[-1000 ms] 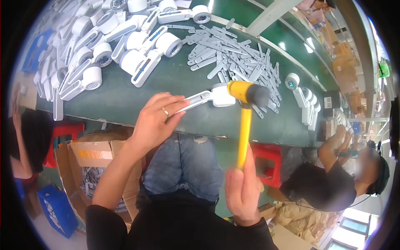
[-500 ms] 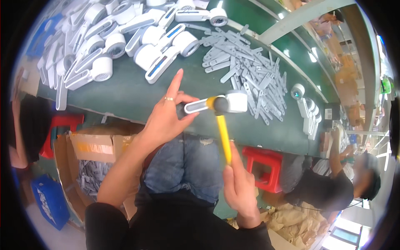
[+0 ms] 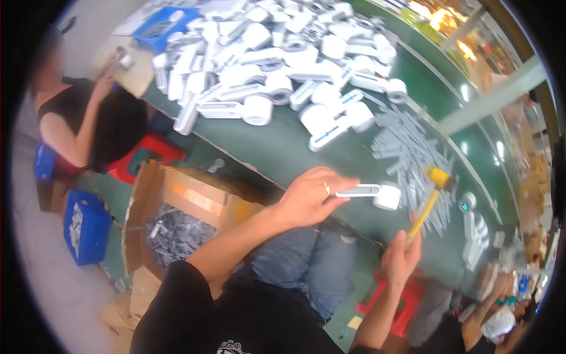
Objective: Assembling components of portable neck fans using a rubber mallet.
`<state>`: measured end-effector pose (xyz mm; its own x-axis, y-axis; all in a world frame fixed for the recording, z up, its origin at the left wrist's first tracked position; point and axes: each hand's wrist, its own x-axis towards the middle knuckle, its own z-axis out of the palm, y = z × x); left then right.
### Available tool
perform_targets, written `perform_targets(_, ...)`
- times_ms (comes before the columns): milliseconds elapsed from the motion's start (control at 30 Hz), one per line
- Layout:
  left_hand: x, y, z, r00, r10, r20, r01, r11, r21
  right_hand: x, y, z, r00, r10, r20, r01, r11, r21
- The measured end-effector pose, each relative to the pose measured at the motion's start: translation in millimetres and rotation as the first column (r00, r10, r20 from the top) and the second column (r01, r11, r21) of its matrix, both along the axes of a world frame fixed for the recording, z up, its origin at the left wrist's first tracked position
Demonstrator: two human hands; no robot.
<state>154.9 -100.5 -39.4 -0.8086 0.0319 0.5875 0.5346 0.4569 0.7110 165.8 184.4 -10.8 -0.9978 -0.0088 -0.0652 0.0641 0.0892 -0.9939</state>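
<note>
A white device point(image 3: 386, 197) with a round head and a grey strip along its handle is pinched by the handle end in my left hand point(image 3: 312, 197). It is held low over the near side of the green table. My right hand point(image 3: 402, 256) is closed round the yellow handle of a small mallet point(image 3: 425, 212). The yellow and dark mallet head stands right of the device, apart from it. A pile of grey flat strips point(image 3: 407, 153) lies just beyond the device. Two white devices point(image 3: 330, 133) with blue lines in their handles rest farther back.
A large heap of white devices point(image 3: 253, 65) covers the far left of the table point(image 3: 259, 144). Several more stand at the right point(image 3: 474, 239). A cardboard box point(image 3: 194, 192) of grey parts is at my left. Blue bins point(image 3: 88, 227), red stools point(image 3: 147, 154) and co-workers flank me.
The mallet has come off the device's handle and swung up to the right. My left index finger, stretched out before, is now drawn in on the device. The whole view has turned leftward.
</note>
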Motion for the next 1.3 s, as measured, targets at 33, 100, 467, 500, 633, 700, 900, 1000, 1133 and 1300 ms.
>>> perform_targets(33, 10, -13, 3, 0.997, 0.051, -0.06, -0.054, 0.997, -0.046, -8, -4, -4, 1.0, -0.013, 0.019, 0.013, 1.0, 0.005)
perform_targets(100, 39, -50, 10, 0.983, 0.149, -0.107, -0.159, 0.983, -0.096, -20, -2, -20, 0.999, -0.016, 0.031, 0.017, 1.0, -0.019)
perform_targets(467, 164, -286, 4, 0.072, 0.985, 0.154, -0.997, 0.067, 0.032, -20, -10, -19, 0.997, -0.077, 0.004, 0.077, 0.997, 0.022)
perform_targets(500, 163, -315, -9, 0.075, 0.986, 0.151, -0.992, 0.059, 0.108, -20, -13, -20, 0.996, -0.089, 0.014, 0.088, 0.996, 0.025)
perform_targets(633, 123, -392, -40, -0.076, 0.99, 0.118, -0.996, -0.082, 0.043, -24, 3, -38, 0.997, -0.072, -0.011, 0.072, 0.997, -0.002)
perform_targets(700, 87, -399, -36, -0.052, 0.992, 0.115, -0.998, -0.055, 0.023, -24, 9, -42, 0.997, -0.075, -0.019, 0.076, 0.996, 0.037)
perform_targets(900, 26, -437, -34, 0.016, 0.995, 0.1, -0.99, 0.029, -0.137, -29, 8, -41, 0.996, -0.071, 0.048, 0.065, 0.991, 0.114)
perform_targets(1000, 13, -440, -31, 0.216, 0.968, 0.124, -0.96, 0.234, -0.154, -34, 20, -61, 0.981, -0.18, -0.073, 0.182, 0.983, 0.031)
perform_targets(1133, 9, -451, -31, 0.305, 0.937, 0.171, -0.941, 0.324, -0.098, -35, 26, -65, 0.986, -0.118, -0.116, 0.125, 0.99, 0.058)
perform_targets(1300, 25, -431, -27, 0.252, 0.954, 0.162, -0.966, 0.258, -0.014, -32, 20, -57, 0.987, -0.12, -0.102, 0.128, 0.989, 0.076)
